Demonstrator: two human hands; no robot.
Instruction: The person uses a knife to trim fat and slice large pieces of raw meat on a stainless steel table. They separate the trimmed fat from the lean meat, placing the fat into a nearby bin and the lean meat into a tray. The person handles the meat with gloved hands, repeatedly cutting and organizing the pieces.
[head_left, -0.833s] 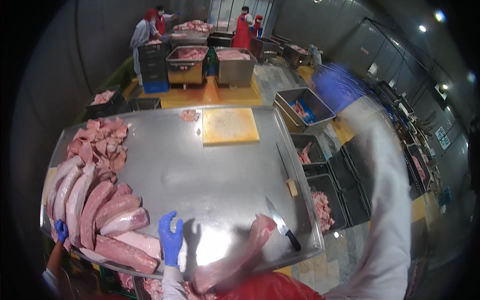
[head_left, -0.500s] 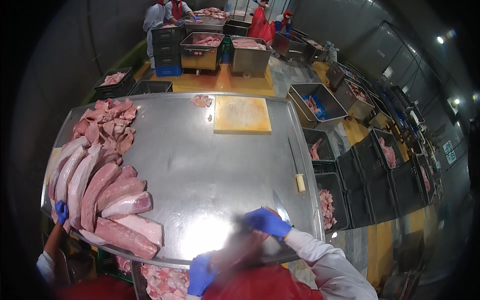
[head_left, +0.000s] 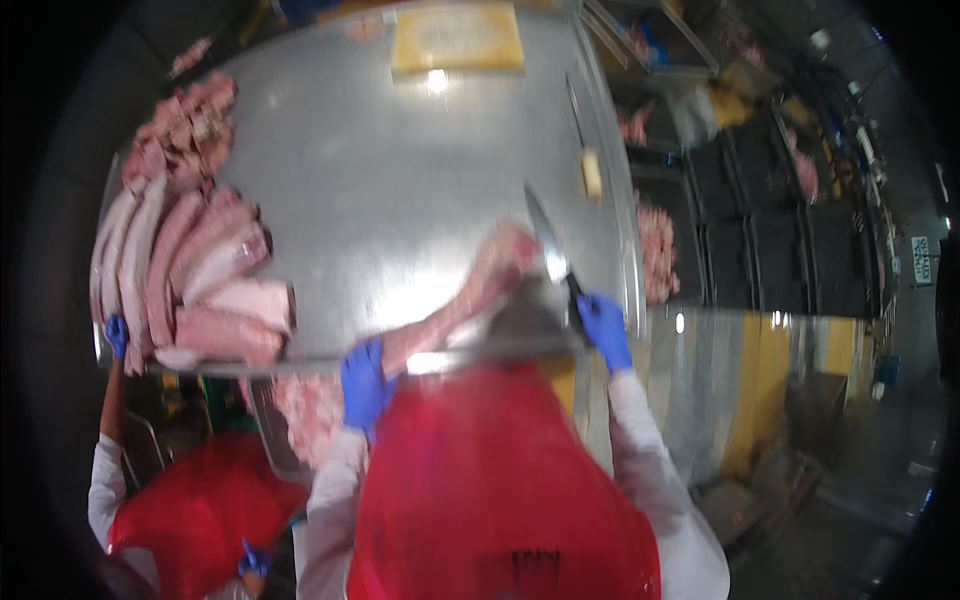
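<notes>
A long piece of raw pink meat (head_left: 455, 305) lies slantwise at the table's front edge, its far end blurred. My left hand (head_left: 365, 385), in a blue glove, is closed on its near left end. My right hand (head_left: 604, 332), also blue-gloved, grips the dark handle of a knife (head_left: 545, 230). The blade points away from me and to the left, beside the meat's far end. On the left of the metal table (head_left: 330, 190) lie several long meat pieces (head_left: 160, 260), with a pile of smaller cuts (head_left: 188, 125) behind them.
A second knife with a pale handle (head_left: 591, 173) lies near the right edge. At the back is a yellowed cutting board (head_left: 457, 38). Dark crates (head_left: 770, 235) stand on the right. A co-worker's gloved hand (head_left: 117, 335) touches the meat at the left; meat trimmings (head_left: 308, 415) fill a bin below.
The view has tilted down toward me. My right hand has left the meat and taken up the knife from the table. The meat now lies stretched out on the table, my left hand at its near end.
</notes>
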